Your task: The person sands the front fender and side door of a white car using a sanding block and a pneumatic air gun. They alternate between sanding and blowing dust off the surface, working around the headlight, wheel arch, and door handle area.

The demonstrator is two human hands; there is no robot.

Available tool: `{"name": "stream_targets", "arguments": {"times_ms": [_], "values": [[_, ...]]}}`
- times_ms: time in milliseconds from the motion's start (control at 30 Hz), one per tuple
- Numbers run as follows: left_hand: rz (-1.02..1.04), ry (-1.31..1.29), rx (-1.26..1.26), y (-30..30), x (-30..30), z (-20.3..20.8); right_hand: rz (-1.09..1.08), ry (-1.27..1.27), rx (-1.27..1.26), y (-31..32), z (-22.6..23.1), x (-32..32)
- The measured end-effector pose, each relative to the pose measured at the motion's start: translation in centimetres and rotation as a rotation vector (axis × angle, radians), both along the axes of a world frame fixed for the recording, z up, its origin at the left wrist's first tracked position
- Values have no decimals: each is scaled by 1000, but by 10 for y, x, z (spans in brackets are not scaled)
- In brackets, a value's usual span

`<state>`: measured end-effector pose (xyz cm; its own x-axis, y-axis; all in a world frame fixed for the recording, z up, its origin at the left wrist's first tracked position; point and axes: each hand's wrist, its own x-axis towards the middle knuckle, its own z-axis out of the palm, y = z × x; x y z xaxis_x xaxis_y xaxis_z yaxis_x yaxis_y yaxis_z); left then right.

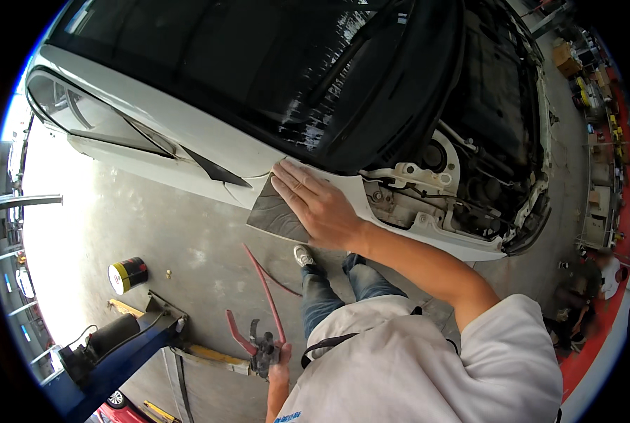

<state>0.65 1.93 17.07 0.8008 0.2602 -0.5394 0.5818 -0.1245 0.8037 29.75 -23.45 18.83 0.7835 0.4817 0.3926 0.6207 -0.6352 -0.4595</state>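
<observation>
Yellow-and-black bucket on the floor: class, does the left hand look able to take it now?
Probably not: the left hand seems occupied with a dark tool, and the bucket is well apart from it.

We wear a loose, pale greyish shirt [413, 366], creased down the front, its wide short right sleeve [512, 328] ending above the elbow, with some blue print [288, 417] on its left side. A narrow black strap [329, 342] curves near our waist. Our blue jeans [320, 292] look faded, above a light-coloured shoe [303, 255]. Our right hand [325, 208] is bare.
</observation>
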Motion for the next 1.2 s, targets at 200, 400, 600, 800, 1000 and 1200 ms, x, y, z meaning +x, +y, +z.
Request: {"name": "stream_targets", "arguments": {"times_ms": [200,400,600,800,1000,1200], "values": [[-128,-57,135,8,-20,-14,-99,-95,16,-15,-17,-14],[-129,-7,117,-8,-12,0,4,78,54,-22,1,1],[-229,-8,139,3,-15,-12,36,93,-33,-35,-1,-2],[-123,10,4,-11,6,13,-41,-9,-57,-31,1,-2],[-249,40,65,-13,5,-2,31,-99,-92,-73,-23,-23],[-63,2,37,-11,-10,9,10,-123,-181,-82,-20,-27]]}}
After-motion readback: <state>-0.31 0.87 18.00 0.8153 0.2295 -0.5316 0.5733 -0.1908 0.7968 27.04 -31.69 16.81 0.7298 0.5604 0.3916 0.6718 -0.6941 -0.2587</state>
